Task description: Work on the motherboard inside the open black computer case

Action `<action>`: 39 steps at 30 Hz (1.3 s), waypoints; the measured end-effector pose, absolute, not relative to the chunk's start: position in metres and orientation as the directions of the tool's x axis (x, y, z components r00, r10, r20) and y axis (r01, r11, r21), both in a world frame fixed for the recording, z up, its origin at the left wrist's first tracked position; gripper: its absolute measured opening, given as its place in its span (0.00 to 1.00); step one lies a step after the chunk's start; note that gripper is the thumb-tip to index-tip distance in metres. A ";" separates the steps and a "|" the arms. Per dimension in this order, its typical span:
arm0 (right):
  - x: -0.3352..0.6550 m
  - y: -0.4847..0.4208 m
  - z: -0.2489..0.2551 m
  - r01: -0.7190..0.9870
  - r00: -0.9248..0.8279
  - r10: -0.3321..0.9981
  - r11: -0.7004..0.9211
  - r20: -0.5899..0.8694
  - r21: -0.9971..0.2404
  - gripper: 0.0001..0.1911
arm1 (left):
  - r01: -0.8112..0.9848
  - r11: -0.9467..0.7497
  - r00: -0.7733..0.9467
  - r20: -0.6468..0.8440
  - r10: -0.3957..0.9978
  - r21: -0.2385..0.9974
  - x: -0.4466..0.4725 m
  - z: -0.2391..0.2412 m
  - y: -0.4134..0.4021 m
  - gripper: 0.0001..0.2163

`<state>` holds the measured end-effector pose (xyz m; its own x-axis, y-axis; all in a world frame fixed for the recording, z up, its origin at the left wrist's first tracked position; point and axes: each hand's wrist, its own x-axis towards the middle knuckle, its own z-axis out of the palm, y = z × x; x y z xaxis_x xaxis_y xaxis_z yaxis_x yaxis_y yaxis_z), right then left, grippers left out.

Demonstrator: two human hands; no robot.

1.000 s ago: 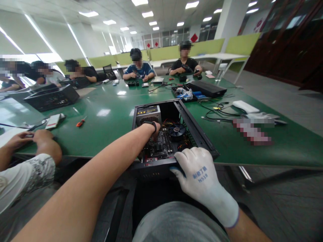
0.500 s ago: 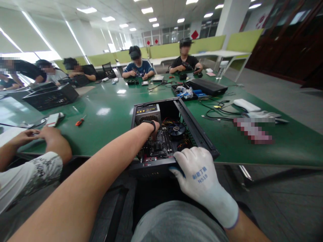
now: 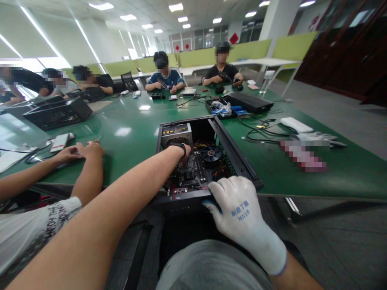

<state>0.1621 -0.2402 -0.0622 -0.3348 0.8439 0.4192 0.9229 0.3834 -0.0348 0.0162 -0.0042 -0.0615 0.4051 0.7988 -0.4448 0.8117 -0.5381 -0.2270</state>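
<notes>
An open black computer case (image 3: 237, 159) lies on the green table (image 3: 130, 149), its near end over the table's edge. Inside are a motherboard (image 3: 193, 174), a round cooler fan (image 3: 211, 154) and a grey power supply (image 3: 176, 135). My bare left hand (image 3: 185, 156), with a black wristband, reaches down into the case beside the fan; its fingers are hidden behind the wrist. My right hand (image 3: 238, 205), in a white glove, is closed over the case's near rim.
A neighbouring person's hands (image 3: 86, 150) rest on the table at left, near a white device (image 3: 60, 141). Another open case (image 3: 54, 113) stands far left. Black cables (image 3: 260, 135), a white box (image 3: 296, 125) and a parts tray (image 3: 222, 109) lie right. Several people sit opposite.
The neighbouring person's hands have slid right across the table and now cover the spot where a red screwdriver lay. My own hands have hardly moved.
</notes>
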 end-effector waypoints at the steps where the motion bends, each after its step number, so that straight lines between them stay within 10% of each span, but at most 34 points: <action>1: 0.162 -0.240 -0.062 0.923 -0.336 0.842 0.384 0.423 -0.031 0.13 | 0.802 -0.542 0.392 -0.462 0.795 -0.252 0.017 -0.063 -0.003 0.32; 39: 0.162 -0.239 -0.065 0.926 -0.325 0.836 0.376 0.443 -0.032 0.13 | 0.786 -0.542 0.357 -0.496 0.792 -0.299 0.022 -0.055 -0.007 0.30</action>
<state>0.1620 -0.2395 -0.0652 -0.3245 0.8359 0.4426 0.9260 0.3763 -0.0317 0.0217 -0.0071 -0.0553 0.3571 0.7916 -0.4959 0.7857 -0.5416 -0.2989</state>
